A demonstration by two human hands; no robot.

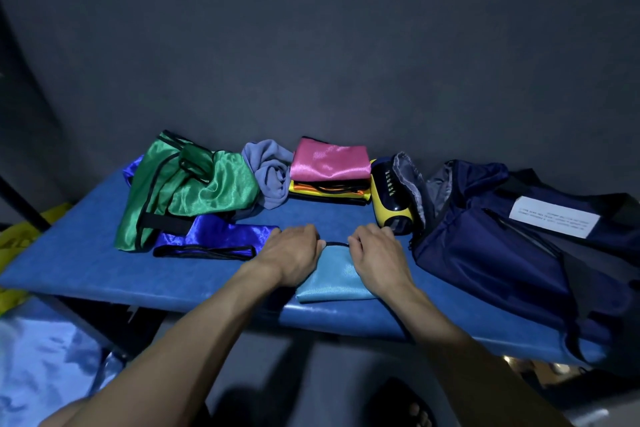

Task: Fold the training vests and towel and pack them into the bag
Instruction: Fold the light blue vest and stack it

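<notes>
A light blue vest (333, 277), folded small, lies near the front edge of the blue table (79, 253). My left hand (289, 253) and my right hand (377, 255) rest on its two sides, fingers curled over its black-trimmed far edge. Behind it stands a folded stack with a pink vest (329, 161) on top of orange and yellow ones (329, 190). A crumpled green vest (187, 187) and a royal blue vest (214, 236) lie at the left. A lavender towel (272, 173) sits bunched between them. The navy bag (502, 236) lies open at the right.
A yellow and black device (389, 194) in a grey drawstring pouch (410, 177) sits between the folded stack and the bag. A white label (554, 218) shows on the bag. Pale blue fabric (45, 367) lies below the table at the left. A dark wall rises behind.
</notes>
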